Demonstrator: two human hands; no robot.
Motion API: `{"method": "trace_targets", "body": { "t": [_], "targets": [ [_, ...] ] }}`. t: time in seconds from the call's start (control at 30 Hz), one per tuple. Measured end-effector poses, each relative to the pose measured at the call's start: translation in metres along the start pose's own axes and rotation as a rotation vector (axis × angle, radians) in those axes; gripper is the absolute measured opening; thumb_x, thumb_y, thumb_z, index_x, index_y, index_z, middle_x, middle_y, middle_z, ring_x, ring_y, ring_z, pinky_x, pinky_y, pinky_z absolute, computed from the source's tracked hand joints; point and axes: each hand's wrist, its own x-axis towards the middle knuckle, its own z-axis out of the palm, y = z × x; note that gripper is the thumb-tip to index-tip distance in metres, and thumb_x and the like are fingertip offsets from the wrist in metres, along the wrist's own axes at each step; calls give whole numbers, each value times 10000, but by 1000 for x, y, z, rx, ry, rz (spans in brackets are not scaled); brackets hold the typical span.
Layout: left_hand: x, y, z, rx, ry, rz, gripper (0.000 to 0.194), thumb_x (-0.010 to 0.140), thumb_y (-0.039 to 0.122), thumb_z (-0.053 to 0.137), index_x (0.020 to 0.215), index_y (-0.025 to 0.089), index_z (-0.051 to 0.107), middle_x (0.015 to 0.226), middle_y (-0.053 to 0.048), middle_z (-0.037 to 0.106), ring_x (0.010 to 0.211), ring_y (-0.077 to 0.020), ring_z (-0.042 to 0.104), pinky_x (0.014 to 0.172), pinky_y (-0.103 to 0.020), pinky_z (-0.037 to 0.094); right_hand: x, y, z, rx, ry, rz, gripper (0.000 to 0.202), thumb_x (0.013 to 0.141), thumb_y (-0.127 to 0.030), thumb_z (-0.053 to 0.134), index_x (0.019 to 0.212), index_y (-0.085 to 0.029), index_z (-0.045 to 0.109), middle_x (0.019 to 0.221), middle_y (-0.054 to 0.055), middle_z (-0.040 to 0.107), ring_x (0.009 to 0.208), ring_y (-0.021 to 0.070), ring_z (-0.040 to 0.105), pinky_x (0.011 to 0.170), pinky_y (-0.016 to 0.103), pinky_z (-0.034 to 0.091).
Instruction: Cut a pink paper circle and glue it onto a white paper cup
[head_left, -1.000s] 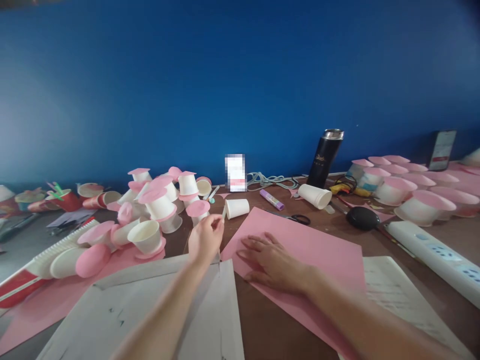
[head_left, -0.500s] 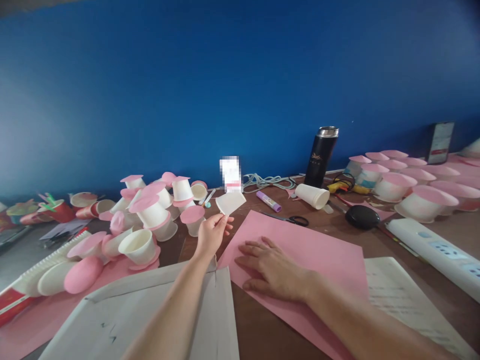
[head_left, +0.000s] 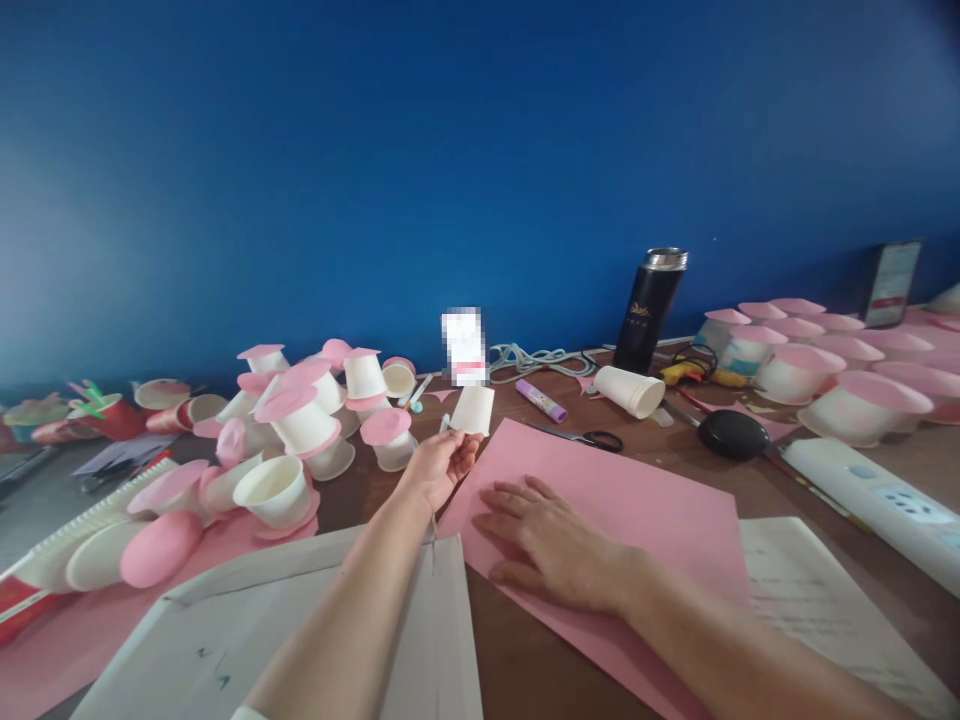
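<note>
White paper cup (head_left: 473,411) is sitting tilted in the left hand (head_left: 441,468), just left of the far corner of the pink paper sheet (head_left: 667,510) and in front of a pixelated screen (head_left: 465,345). Left thumb and fingers are pinching the cup together at its lower edge; exact fingertip contact is hiding from view.

Right hand (head_left: 551,545) is lying palm down on the sheet, fingers slightly apart, clasping nothing.

Judging the hold: thin walls are probably asking for a light pinch; squeezing harder would be risking a dented rim. Spreading weight evenly through the right palm is likely steadying the sheet; pressing with fingertips alone would be inviting creases.

Clutter worth minding: scissors (head_left: 583,437) are lying by the sheet's far edge, purple glue stick (head_left: 541,400) resting behind them. Pink-topped cup (head_left: 391,452) is standing just left of the pinching hand, so swinging the cup leftward would be risking a knock. Lifting clear of it first is looking safer.
</note>
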Motion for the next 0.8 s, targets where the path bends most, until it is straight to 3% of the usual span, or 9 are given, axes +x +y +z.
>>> {"method": "trace_targets", "body": {
  "t": [0.3, 0.5, 0.6, 0.7, 0.8],
  "targets": [
    [-2, -6, 5, 387, 133, 83, 175, 862, 246, 557, 795, 96, 618, 700, -93, 692, 510, -98, 619, 471, -184, 509, 0, 0, 0, 6, 5, 1, 559, 887, -529, 473, 1373, -251, 482, 1510, 99, 351, 1400, 303, 262, 1138, 527, 127],
    [-2, -11, 2, 602, 133, 146, 153, 817, 265, 590, 735, 136, 602, 567, -57, 660, 447, -138, 610, 435, -227, 498, 1, 0, 1, -16, 25, -24, 523, 893, -505, 472, 1354, -260, 497, 1494, 82, 383, 1385, 301, 286, 1129, 519, 151],
    [-12, -4, 7, 729, 107, 200, 168, 803, 283, 595, 690, 159, 604, 554, -46, 655, 452, -152, 615, 431, -231, 483, 2, 0, 2, -26, 37, -34, 547, 886, -515, 480, 1372, -264, 475, 1490, 75, 390, 1386, 293, 287, 1133, 497, 153],
    [-29, 14, 13, 925, 89, 398, 227, 841, 331, 528, 685, 176, 586, 605, -35, 670, 484, -143, 620, 455, -228, 486, 1, 0, 3, -38, 39, -37, 552, 896, -512, 462, 1384, -254, 462, 1486, 78, 397, 1390, 281, 282, 1137, 483, 151],
    [-45, 33, 14, 891, 128, 642, 269, 871, 409, 487, 796, 179, 603, 693, -22, 685, 500, -115, 606, 487, -217, 491, 0, -2, 2, -50, 26, -29, 540, 909, -511, 440, 1371, -237, 482, 1481, 90, 402, 1388, 280, 286, 1136, 490, 154]
  ]
}}
